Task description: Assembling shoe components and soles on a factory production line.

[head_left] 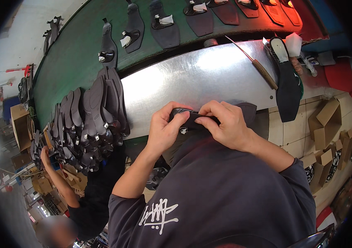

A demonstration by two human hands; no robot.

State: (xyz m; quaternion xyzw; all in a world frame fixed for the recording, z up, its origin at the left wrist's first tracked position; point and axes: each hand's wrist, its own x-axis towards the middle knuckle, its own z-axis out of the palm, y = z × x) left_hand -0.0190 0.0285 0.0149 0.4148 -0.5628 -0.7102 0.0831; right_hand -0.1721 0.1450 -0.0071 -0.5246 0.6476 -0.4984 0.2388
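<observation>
black sandal (191,121) between left hand (164,126) and right hand (228,126)

My shirt (225,194): dark grey, short sleeves (293,175), 1 white scrawled print (159,215). Left hand (165,127), right hand (227,127) bare.

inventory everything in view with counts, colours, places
worktable: 1, green, along back
spaced sandal soles: about 8, black, on worktable
piled sandal soles: many, black, left
metal plate: 1, silver, centre
awl: 1, brown handle, plate's right side
shoe-shaped piece: 1, black, plate's right end
cardboard boxes: several, brown, right and left
coworker: 1, dark top, lower left
footwear piece: 1, black, plate's near edge
shirt: 1, dark, bottom centre
left hand: 1, bare, holding footwear piece
right hand: 1, bare, holding footwear piece
</observation>
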